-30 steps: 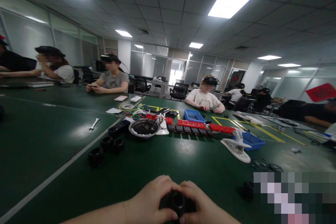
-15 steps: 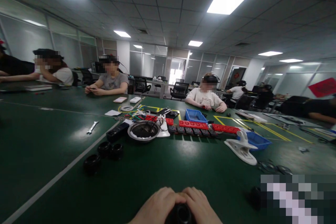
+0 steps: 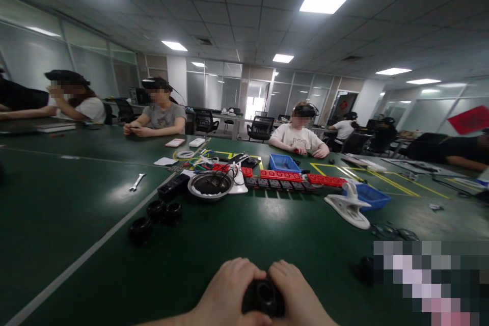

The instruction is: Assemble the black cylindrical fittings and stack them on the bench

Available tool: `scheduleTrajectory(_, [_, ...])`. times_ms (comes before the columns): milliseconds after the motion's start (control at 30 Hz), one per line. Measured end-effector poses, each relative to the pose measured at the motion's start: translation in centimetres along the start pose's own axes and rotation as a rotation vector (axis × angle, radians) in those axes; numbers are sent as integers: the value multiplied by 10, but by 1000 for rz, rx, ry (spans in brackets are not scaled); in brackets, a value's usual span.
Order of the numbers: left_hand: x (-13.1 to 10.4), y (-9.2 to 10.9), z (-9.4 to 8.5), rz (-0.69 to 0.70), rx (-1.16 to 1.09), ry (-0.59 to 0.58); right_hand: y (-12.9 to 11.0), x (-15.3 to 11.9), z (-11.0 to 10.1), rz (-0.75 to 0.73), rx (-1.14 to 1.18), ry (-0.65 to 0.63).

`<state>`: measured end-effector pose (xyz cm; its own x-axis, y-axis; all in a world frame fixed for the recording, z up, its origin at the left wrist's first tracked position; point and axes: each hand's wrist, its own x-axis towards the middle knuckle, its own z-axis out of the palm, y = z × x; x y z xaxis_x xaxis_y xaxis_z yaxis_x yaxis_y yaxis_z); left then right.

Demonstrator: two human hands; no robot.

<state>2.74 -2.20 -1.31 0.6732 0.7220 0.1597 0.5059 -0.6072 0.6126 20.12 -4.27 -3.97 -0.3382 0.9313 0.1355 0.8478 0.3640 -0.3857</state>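
Both hands are wrapped round a black, round, tire-like wheel (image 3: 265,293) with a hole in its middle, low at the front of the table. My left hand (image 3: 233,290) grips its left side, with the thumb along the near edge. Against the right side and top presses my right hand (image 3: 293,290), fingers curled. The hands nearly meet at the wheel's far side, and its underside is hidden. Similar black wheels (image 3: 140,229) stand in a small group to the left. Another dark round piece (image 3: 367,270) lies to the right, partly covered by a blurred patch.
On the green table (image 3: 214,244) are a wrench (image 3: 137,182), a metal bowl (image 3: 210,196), a red-and-black row of sockets (image 3: 280,183), a white clamp (image 3: 349,209), and blue trays (image 3: 284,163). Tangled wires (image 3: 198,163) lie behind the bowl. Co-workers (image 3: 300,135) sit across the table.
The view has tipped down slightly, so my hands and the wheel sit higher in it. More of the wheel's front shows, and my left thumb is now visible along its near edge.
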Motion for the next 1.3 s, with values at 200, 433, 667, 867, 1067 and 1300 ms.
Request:
scheduleTrajectory(200, [0,-1,-3,67,-41,-30,-4,0,-2,-12,-33,-29])
scheduleTrajectory(433, [3,-16,-6,235,-49,-72,6,-1,-28,-127,199,-237])
scheduleTrajectory(667, [9,-17,2,121,-56,-76,19,3,3,-53,16,-124])
scheduleTrajectory(867, [9,-21,13,25,-61,-41,26,1,28,-71,-284,98])
scheduleTrajectory(1067, [11,-34,21,127,-38,6,23,5,10,-130,-41,-80])
scheduleTrajectory(1300, [11,-34,13,248,-32,-58,42,8,13,-227,71,-175])
